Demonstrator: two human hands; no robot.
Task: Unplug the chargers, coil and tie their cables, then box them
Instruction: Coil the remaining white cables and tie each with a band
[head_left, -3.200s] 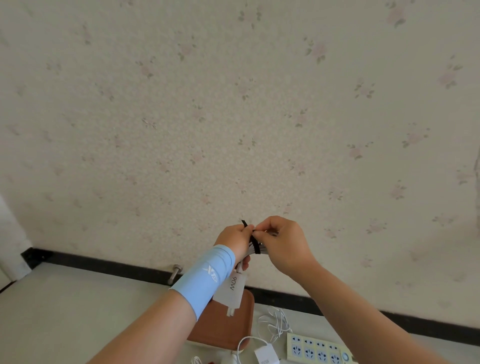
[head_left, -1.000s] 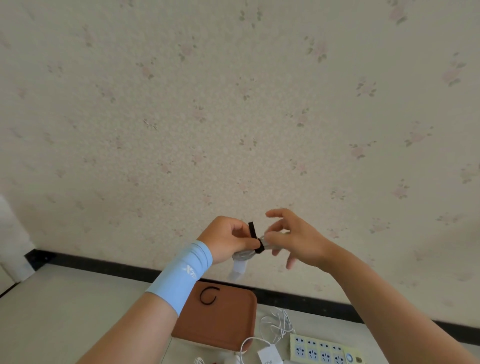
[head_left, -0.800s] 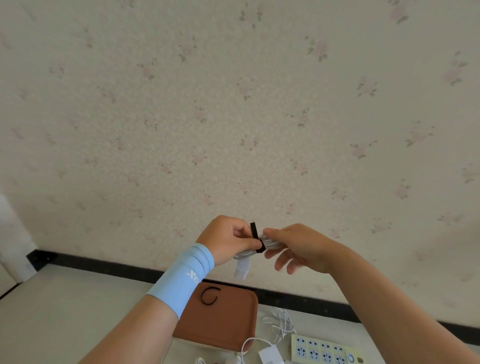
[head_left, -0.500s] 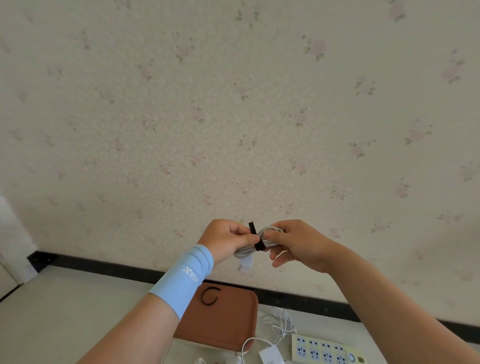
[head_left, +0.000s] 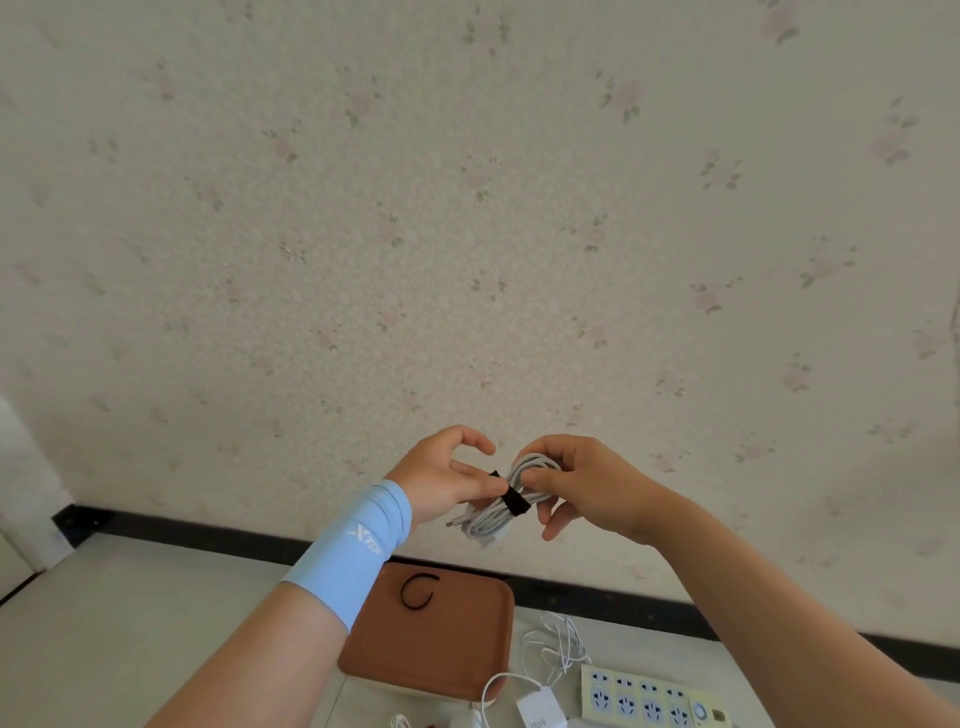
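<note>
I hold a coiled white charger cable (head_left: 493, 512) in the air in front of the wall. A black strap (head_left: 511, 500) is wrapped around the coil. My right hand (head_left: 587, 483) grips the coil's right end. My left hand (head_left: 447, 475), with a light blue wrist sleeve, touches the strap with its lower fingers while thumb and forefinger stand apart above. The cable's plug tip pokes out at the lower left of the coil. Below, a brown box lid (head_left: 441, 634) lies on the floor with a loose black tie (head_left: 415, 592) on it.
A white charger (head_left: 537, 712) with a loose white cable (head_left: 556, 644) lies next to a cream power strip (head_left: 649, 699) at the bottom right. A black skirting board (head_left: 208, 530) runs along the flowered wall. Pale floor stretches to the left.
The strap has gone from sticking up loose to wrapped around the coil. My left thumb and forefinger have let go and spread. The charger block that hung below the hands 3 seconds ago is hidden.
</note>
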